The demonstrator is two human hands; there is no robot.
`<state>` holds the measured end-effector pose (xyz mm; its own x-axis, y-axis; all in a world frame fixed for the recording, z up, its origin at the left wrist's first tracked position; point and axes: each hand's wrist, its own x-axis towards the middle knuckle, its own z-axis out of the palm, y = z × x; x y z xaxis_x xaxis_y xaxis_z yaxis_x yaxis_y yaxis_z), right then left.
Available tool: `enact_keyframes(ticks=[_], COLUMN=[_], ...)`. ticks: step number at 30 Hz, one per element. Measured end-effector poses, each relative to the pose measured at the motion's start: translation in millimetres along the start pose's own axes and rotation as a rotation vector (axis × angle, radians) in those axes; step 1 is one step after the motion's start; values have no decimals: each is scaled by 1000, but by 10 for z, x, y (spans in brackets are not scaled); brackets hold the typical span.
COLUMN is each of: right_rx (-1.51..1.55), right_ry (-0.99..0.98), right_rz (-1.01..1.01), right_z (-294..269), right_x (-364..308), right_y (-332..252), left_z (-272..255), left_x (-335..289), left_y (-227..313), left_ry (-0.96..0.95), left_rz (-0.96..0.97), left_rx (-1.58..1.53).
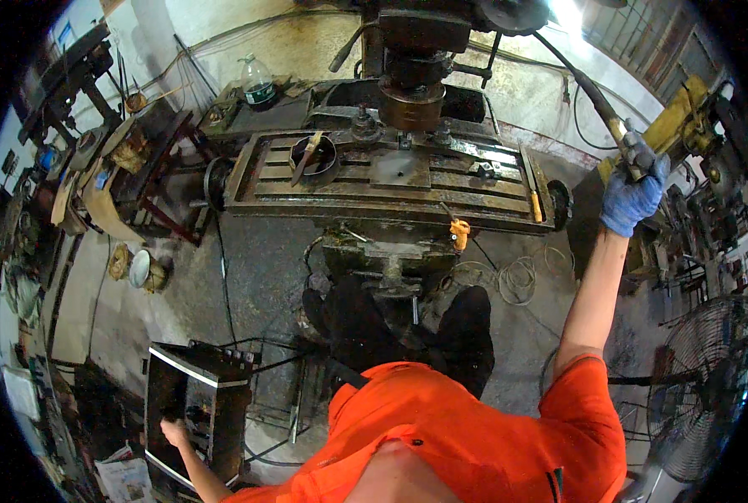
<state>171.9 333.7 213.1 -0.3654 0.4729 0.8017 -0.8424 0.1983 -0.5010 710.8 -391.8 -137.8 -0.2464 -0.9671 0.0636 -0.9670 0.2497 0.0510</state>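
Currently, left hand (173,432) at open box (194,366); brush (306,159) lies across round pot (325,177).

A caged fan (702,392) stands at right, a bottle (258,87) at back, newspaper (127,479) lower left.

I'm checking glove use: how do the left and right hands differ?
The right hand wears a blue-and-grey glove; the left hand looks bare. The right hand grips the lever; the left hand is at the dark box, its hold unclear. Both are stretched away from the orange shirt.
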Motion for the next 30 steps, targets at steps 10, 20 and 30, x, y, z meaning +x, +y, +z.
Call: enact_keyframes(ticks=[10, 20, 30], right_rx=[345, -676, -1007], right_ry=[-16, -118, -147], right_rz=[112, -509, -970], right_z=[52, 301, 463], right_x=[230, 467, 1828], right_y=[-77, -309, -546], left_z=[136, 112, -1106], left_x=[75, 9, 256], left_y=[277, 319, 1167], left_ry=[-172, -122, -297], left_rz=[307, 242, -60], left_rx=[-154, -330, -1451])
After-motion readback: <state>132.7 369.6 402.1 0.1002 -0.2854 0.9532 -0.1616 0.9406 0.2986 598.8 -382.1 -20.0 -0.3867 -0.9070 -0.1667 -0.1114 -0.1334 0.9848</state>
